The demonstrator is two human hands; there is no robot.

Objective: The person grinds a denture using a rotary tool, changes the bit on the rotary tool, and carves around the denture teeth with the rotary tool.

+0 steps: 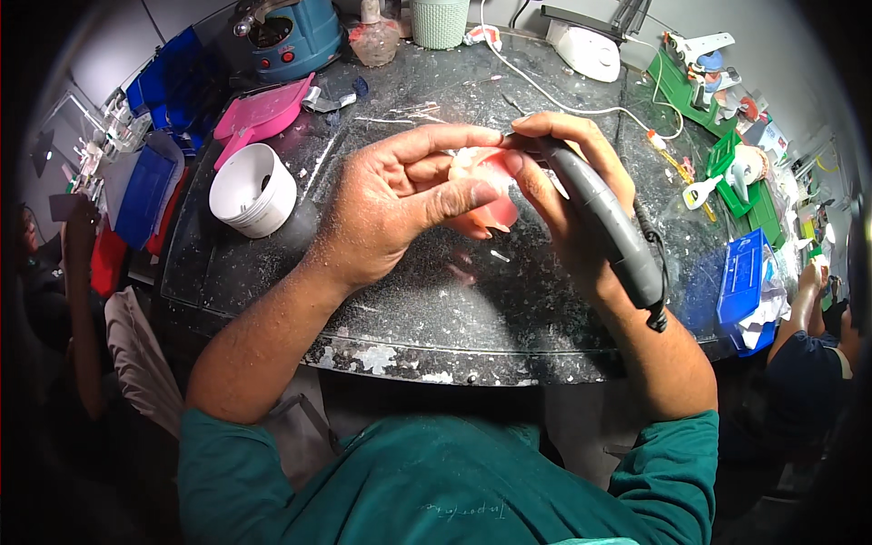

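My left hand pinches a pink denture with pale teeth along its upper side, held above the dark worktop. The thumb lies across the near face and the index finger reaches over the top. My right hand is wrapped round a thick dark grey handpiece, which slants down toward my right forearm and has a braided black cord at its lower end. The handpiece's front end is beside the denture; whether its tip touches is hidden by my fingers. My right thumb rests against the denture's edge. Pale dust covers both hands.
A white tub and a pink dustpan-like tray stand left. Behind are a blue machine, a glass bottle, a pale green basket and a white corded device. Blue and green bins line the right.
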